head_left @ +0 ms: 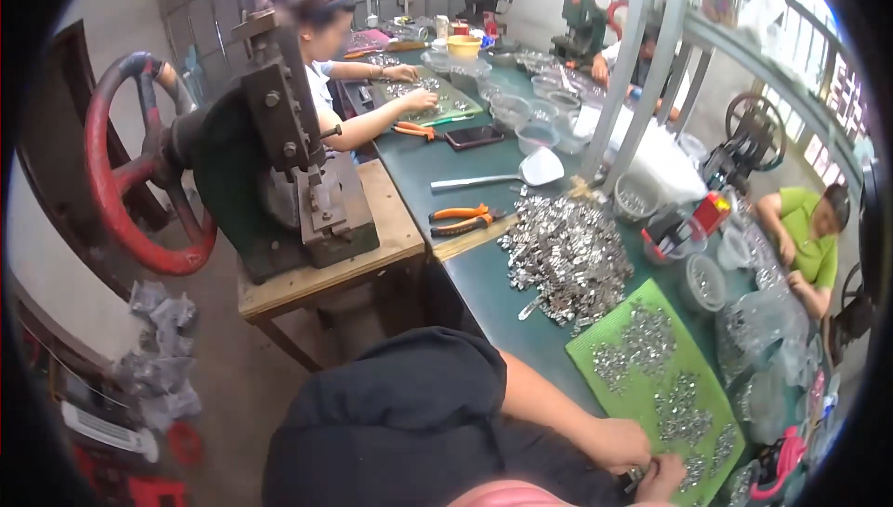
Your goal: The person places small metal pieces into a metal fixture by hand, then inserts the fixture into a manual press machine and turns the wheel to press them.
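Note:
My left hand (619,442) reaches out of a black sleeve to the near edge of a green ridged mat (588,358). Close against it is my right hand (662,479), low in the picture. The fingers of both hands are closed together around a small shiny metal piece (633,475), mostly hidden by them. Loose little metal parts (684,409) lie in several clusters on the mat. Beyond the mat, a large heap of silvery metal pieces (567,260) is piled on the dark green table (484,288).
Left of the table stands a hand press (279,144) with a red wheel (116,181). Orange-handled pliers (465,219), a white scoop (539,168) and a phone (474,138) lie farther up. Plastic tubs (704,284) line the right side. Co-workers sit at the far left and right.

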The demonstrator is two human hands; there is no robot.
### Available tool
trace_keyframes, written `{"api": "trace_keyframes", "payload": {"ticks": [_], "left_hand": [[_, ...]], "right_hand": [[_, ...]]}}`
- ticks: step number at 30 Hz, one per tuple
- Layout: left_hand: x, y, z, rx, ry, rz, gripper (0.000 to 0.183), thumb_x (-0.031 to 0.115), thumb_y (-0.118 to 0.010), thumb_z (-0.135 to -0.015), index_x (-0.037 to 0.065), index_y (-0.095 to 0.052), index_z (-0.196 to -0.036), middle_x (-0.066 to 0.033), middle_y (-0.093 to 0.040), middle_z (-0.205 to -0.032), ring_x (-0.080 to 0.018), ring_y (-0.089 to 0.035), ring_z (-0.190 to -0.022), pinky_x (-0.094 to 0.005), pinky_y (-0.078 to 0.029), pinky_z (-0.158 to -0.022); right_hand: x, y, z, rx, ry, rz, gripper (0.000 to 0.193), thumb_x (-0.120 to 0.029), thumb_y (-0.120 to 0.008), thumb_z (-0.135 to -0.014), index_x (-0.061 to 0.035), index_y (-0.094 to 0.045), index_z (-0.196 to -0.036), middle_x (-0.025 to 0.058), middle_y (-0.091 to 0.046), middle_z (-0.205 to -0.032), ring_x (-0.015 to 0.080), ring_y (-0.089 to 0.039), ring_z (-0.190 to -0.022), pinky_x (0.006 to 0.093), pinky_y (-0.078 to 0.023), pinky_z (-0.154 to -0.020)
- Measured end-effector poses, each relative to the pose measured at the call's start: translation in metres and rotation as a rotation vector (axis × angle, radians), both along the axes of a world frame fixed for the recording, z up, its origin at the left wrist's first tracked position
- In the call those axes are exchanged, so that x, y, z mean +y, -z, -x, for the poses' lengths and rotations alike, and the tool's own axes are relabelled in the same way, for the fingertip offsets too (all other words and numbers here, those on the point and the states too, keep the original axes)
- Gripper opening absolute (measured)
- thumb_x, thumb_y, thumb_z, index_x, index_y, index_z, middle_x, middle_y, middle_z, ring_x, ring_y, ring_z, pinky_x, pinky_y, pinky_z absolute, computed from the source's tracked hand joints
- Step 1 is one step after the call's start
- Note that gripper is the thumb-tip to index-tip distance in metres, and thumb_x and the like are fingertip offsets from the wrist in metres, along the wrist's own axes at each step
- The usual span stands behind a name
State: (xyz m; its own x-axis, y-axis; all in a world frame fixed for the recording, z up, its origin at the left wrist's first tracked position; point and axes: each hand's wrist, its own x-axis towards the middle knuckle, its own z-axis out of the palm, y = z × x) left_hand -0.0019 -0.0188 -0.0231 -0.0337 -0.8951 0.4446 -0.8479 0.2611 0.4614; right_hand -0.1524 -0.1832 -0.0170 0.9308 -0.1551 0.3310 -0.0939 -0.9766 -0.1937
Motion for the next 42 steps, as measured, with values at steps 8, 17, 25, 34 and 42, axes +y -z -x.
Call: {"api": "trace_keyframes", "payload": {"ticks": [8,17,25,34,42], "left_hand": [[0.004,0.009,0.003,-0.163,0.052,0.187,0.017,0.019,-0.066,-0.071,0.003,-0.060,-0.071,-0.0146,-0.060,-0.074,-0.0354,-0.063,-0.073,-0.0468,-0.049,-0.064],[0.011,0.010,0.006,-0.233,0.024,0.298,0.018,0.021,-0.064,-0.075,0.004,-0.058,-0.075,-0.0106,-0.058,-0.079,-0.0294,-0.061,-0.076,-0.0414,-0.048,-0.066],[0.020,0.001,0.011,-0.131,-0.045,0.185,0.020,0.020,-0.066,-0.074,0.003,-0.057,-0.079,-0.0110,-0.058,-0.080,-0.0289,-0.061,-0.077,-0.0400,-0.050,-0.067],[0.042,-0.026,-0.016,0.129,-0.061,-0.111,0.022,0.016,-0.071,-0.071,0.002,-0.064,-0.088,-0.0186,-0.065,-0.088,-0.0397,-0.064,-0.084,-0.0499,-0.052,-0.073],[0.054,-0.024,-0.036,0.238,-0.018,-0.133,0.036,0.009,-0.079,-0.075,0.003,-0.065,-0.108,-0.0131,-0.064,-0.113,-0.0339,-0.063,-0.101,-0.0407,-0.051,-0.087]], "right_hand": [[-0.010,0.002,-0.001,0.023,0.067,0.100,0.019,-0.016,-0.067,-0.082,-0.0120,-0.075,-0.099,0.0179,-0.068,-0.098,0.0408,-0.062,-0.087,0.0500,-0.048,-0.081],[-0.014,0.029,-0.002,-0.207,0.060,-0.068,0.008,0.000,-0.060,-0.075,-0.0028,-0.057,-0.082,0.0154,-0.055,-0.085,0.0374,-0.053,-0.084,0.0445,-0.036,-0.079],[0.005,0.014,0.002,-0.155,0.111,-0.053,0.006,-0.003,-0.060,-0.081,-0.0017,-0.056,-0.084,0.0150,-0.052,-0.088,0.0355,-0.052,-0.089,0.0428,-0.036,-0.081],[0.000,0.000,-0.014,-0.047,0.103,-0.059,0.008,-0.008,-0.067,-0.077,-0.0049,-0.066,-0.085,0.0123,-0.059,-0.094,0.0327,-0.057,-0.094,0.0444,-0.038,-0.085],[0.037,-0.036,0.005,-0.307,0.094,-0.458,0.009,0.009,-0.061,-0.083,0.0037,-0.060,-0.090,0.0146,-0.059,-0.094,0.0288,-0.060,-0.080,0.0334,-0.048,-0.069]]}}
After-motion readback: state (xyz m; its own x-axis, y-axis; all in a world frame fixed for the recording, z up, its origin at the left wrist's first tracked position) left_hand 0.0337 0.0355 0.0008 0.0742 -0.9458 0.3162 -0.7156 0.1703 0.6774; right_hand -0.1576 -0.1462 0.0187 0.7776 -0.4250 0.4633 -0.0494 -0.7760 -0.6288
